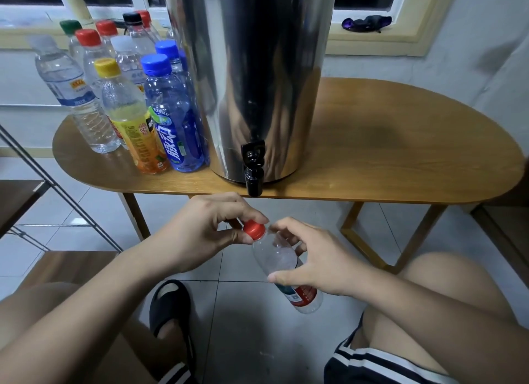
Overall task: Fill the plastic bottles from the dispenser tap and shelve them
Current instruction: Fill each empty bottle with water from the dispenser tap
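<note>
A clear plastic bottle [279, 257] with a red-and-white label hangs tilted below the table's front edge. My left hand [197, 229] pinches its red cap [254, 229] between thumb and fingers. My right hand [317, 265] grips the bottle's body around the middle. Above them, the black tap [253, 169] juts from the base of a tall steel dispenser [252, 77] standing on the wooden table [400, 154]. The bottle's mouth sits a little below and beside the tap spout.
Several capped bottles stand at the table's left end, among them a blue one [174, 117], a yellow-capped one [131, 117] and a clear one [77, 97]. A metal-framed shelf [43, 180] stands at far left. My knees and a black sandal [171, 306] are below.
</note>
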The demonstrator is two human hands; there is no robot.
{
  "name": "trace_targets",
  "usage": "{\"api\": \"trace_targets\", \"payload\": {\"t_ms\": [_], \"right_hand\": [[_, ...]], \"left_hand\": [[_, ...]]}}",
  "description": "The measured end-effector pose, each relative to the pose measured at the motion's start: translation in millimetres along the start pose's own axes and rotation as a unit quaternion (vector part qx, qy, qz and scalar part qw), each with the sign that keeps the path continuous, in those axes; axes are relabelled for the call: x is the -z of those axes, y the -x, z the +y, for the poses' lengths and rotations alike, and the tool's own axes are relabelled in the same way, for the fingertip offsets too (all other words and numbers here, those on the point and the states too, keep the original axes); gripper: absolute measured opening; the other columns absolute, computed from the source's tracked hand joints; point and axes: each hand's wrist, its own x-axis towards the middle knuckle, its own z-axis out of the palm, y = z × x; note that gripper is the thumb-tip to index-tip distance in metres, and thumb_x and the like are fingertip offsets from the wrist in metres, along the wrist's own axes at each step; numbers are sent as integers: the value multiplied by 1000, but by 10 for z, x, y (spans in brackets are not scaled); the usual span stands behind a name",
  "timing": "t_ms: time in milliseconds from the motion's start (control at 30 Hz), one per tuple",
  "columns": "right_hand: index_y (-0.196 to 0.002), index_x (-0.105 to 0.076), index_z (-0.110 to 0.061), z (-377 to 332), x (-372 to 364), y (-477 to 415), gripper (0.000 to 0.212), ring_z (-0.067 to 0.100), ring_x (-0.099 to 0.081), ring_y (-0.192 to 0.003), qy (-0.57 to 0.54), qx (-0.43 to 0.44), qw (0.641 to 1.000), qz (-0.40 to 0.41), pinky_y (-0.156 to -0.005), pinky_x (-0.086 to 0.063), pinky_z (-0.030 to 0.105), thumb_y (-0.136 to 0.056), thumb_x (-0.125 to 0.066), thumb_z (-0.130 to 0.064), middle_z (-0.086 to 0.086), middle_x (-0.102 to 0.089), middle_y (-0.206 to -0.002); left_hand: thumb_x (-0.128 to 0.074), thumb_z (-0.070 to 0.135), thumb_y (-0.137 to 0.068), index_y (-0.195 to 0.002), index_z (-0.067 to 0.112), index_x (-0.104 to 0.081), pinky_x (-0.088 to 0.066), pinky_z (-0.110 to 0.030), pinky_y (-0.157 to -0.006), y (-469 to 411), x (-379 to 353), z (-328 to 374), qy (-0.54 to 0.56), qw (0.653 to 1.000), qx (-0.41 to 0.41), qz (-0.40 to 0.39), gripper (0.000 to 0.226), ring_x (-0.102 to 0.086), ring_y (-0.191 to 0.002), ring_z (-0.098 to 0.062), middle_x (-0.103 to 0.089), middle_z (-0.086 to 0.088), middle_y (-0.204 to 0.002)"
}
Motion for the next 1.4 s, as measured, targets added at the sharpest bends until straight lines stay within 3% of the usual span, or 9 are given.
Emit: {"api": "trace_targets", "payload": {"t_ms": [200,333,533,633,733,800,900,1167,1400], "right_hand": [[-136,-59,-45,22,-14,-4,73,-3,-60,-118,34,17,998,49,-90,-46,12,-74,-95,-55,-24,-62,-121],[-135,-58,-45,30,-35,-7,71,-4,-58,-118,64,22,995,68,-93,-48,18,-75,-94,-54,-23,-59,-120],[-134,-52,-48,27,-61,-48,70,-3,-56,-117,96,22,992,78,-94,-54,32,-76,-90,-57,-25,-53,-121],[-134,-53,-47,35,-72,-61,69,-4,-56,-117,100,24,992,78,-93,-54,31,-77,-90,-57,-25,-53,-121],[-134,-53,-46,63,-66,-84,70,-2,-57,-115,95,22,992,81,-93,-55,32,-76,-90,-58,-24,-55,-122],[-134,-53,-46,87,-59,-98,71,0,-58,-114,92,18,992,83,-94,-55,32,-74,-91,-59,-22,-57,-122],[-134,-53,-47,110,-73,-102,72,-4,-56,-116,87,14,993,76,-96,-53,29,-74,-91,-59,-23,-57,-123],[-131,-52,-48,134,-135,-139,71,0,-58,-114,88,10,993,78,-94,-55,32,-73,-91,-61,-22,-57,-122],[-130,-53,-45,173,-151,-190,72,1,-60,-115,59,-7,994,93,-98,-55,32,-72,-92,-59,-22,-60,-124]], "left_hand": [[-82,45,-91,-111,30,-76,-56,-35,-79,-9,-57,35,-40,998,18,39,25,-66,-92,-12,-66,14,-99],[-65,63,-97,-103,29,-71,-49,-22,-71,-18,-126,70,-79,995,41,42,35,-61,-88,-5,-62,18,-95],[-40,85,-97,-88,30,-70,-52,-40,-67,-37,-175,40,-159,982,80,66,63,-57,-77,-7,-62,14,-86],[-44,96,-87,-95,32,-72,-53,-33,-68,-34,-129,16,-162,981,94,60,70,-62,-83,-5,-67,16,-90],[-73,79,-84,-115,31,-75,-54,-22,-79,-16,-54,-4,-53,995,76,42,56,-69,-102,-1,-74,21,-109],[-90,46,-84,-124,30,-75,-59,-30,-88,-12,-33,-25,25,997,70,22,45,-71,-114,-6,-75,22,-122],[-91,14,-86,-124,32,-76,-60,-40,-90,-20,-52,-60,53,997,58,5,44,-72,-116,-13,-75,18,-123],[-81,51,-90,-110,31,-78,-52,-19,-75,-28,-13,-146,-31,997,54,48,28,-70,-97,-8,-73,17,-100],[-85,48,-86,-103,34,-67,-51,-18,-72,-39,254,-357,-110,976,131,133,28,-69,-88,-1,-72,17,-94]]}}
